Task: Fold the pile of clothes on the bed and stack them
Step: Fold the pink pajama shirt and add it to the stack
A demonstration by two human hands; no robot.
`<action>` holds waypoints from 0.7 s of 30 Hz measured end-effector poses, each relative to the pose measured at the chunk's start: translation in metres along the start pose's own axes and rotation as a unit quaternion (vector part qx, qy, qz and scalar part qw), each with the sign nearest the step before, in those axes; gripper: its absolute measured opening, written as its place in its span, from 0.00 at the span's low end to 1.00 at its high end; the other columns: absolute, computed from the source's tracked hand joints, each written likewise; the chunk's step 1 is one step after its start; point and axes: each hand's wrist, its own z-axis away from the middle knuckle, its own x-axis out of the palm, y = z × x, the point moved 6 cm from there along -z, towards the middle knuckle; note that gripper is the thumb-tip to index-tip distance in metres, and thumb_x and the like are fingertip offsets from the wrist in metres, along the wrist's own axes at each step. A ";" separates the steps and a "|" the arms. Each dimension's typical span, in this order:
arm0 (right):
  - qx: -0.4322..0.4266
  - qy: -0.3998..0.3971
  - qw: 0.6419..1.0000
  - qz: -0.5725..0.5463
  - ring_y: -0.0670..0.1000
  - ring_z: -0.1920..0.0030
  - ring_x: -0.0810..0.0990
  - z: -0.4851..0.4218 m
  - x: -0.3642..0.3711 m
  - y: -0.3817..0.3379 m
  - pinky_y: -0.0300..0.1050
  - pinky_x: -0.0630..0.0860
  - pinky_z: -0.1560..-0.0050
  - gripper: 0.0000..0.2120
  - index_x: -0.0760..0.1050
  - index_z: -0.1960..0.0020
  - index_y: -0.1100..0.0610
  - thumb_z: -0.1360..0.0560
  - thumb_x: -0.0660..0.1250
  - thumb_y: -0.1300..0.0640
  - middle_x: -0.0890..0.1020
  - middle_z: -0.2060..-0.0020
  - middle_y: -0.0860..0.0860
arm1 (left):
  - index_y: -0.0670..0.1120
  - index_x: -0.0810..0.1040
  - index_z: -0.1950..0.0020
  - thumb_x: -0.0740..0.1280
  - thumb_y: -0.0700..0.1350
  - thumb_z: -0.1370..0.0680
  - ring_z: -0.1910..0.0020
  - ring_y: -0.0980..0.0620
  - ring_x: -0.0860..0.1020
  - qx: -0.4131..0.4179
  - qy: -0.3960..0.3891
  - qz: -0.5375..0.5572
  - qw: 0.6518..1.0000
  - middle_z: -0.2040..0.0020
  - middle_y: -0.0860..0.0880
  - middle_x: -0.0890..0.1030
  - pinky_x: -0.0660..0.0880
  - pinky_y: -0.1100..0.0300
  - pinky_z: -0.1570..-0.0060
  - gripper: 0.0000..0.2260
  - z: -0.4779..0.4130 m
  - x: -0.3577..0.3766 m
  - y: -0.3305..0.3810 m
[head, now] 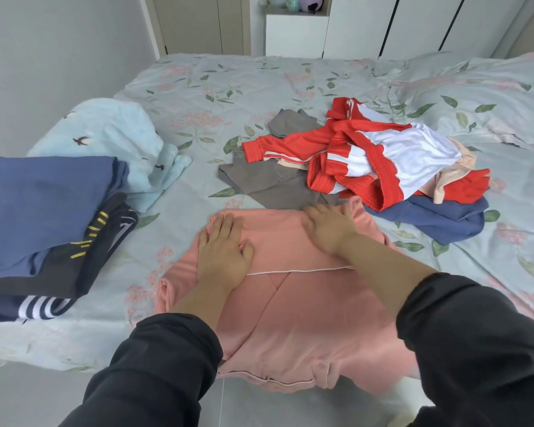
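The bed, under a pale floral cover, stretches away ahead of both hands. Directly beneath the hands lies the pink garment, partly folded, its near edge hanging over the side of the bed towards the person. A line of white piping crosses it just behind the left palm and under the right wrist.

Well out to the left of the left hand sits the stack of folded clothes: a blue piece on top, a dark one with yellow marks under it, and a navy one with white stripes at the bottom. Beyond the stack, a light blue blanket printed with small birds lies crumpled.

Ahead and to the right of the right hand is the unfolded pile, where a red and white jacket lies tangled on top (a peach item pokes out beside it). A blue garment sits under it, and a grey garment spreads just beyond the fingertips of both hands.

The left hand lies flat on the pink fabric, fingers straight and together, gripping nothing. The right hand presses flat near the far right corner of the fold, fingers extended. Both arms wear black sleeves.
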 end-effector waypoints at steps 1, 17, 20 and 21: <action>0.015 0.010 1.000 0.023 0.54 0.29 0.64 0.003 -0.002 0.018 0.65 0.49 0.30 0.22 0.61 0.27 0.51 0.18 0.46 0.47 0.66 0.29 0.51 | 0.49 0.61 0.24 0.46 0.54 0.25 0.23 0.50 0.52 0.000 0.000 0.002 1.000 0.23 0.49 0.59 0.48 0.49 0.27 0.30 0.000 0.000 0.000; 0.030 0.201 0.978 0.047 0.64 0.62 0.75 0.033 -0.041 0.080 0.55 0.66 0.62 0.07 0.73 0.64 0.67 0.40 0.65 0.74 0.76 0.69 0.65 | 0.49 0.60 0.23 0.46 0.55 0.25 0.23 0.51 0.52 -0.004 -0.014 0.006 1.000 0.22 0.49 0.58 0.48 0.50 0.26 0.30 0.000 0.000 0.000; 0.079 0.153 0.983 0.065 0.64 0.56 0.76 0.036 -0.032 0.089 0.55 0.67 0.56 0.06 0.76 0.57 0.68 0.34 0.64 0.71 0.78 0.61 0.65 | 0.48 0.61 0.24 0.47 0.54 0.26 0.23 0.50 0.53 0.000 -0.006 0.003 1.000 0.23 0.48 0.59 0.49 0.49 0.26 0.30 0.001 -0.001 0.000; 0.103 0.153 0.980 0.070 0.63 0.52 0.75 0.035 -0.032 0.091 0.54 0.66 0.53 0.08 0.77 0.53 0.67 0.31 0.64 0.68 0.78 0.56 0.64 | 0.48 0.61 0.24 0.47 0.54 0.25 0.23 0.50 0.53 0.001 -0.006 0.004 1.000 0.23 0.48 0.59 0.49 0.49 0.26 0.30 0.001 -0.001 -0.001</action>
